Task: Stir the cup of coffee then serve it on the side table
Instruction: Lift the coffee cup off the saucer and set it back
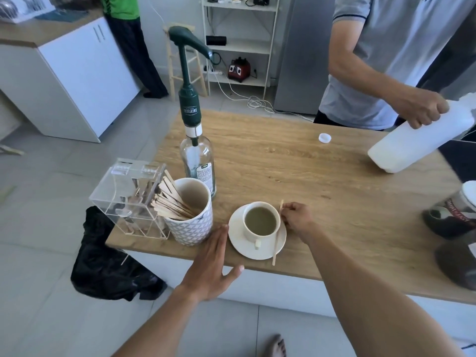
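Note:
A white cup of milky coffee (260, 219) stands on a white saucer (238, 240) near the front edge of the wooden table (322, 181). A sugar cube (257, 244) lies on the saucer in front of the cup. A wooden stirrer (276, 243) leans along the cup's right side, its lower end past the saucer rim. My right hand (296, 219) pinches the stirrer's upper end beside the cup. My left hand (213, 264) is flat with fingers apart, fingertips just left of the saucer, holding nothing.
A patterned mug of wooden stirrers (190, 228), a clear acrylic box (128, 199) and a glass bottle with a green pump (197, 161) stand left of the cup. Another person tilts a white jug (422, 143) at the right. A small cap (324, 137) and dark jars (453, 217) are there too.

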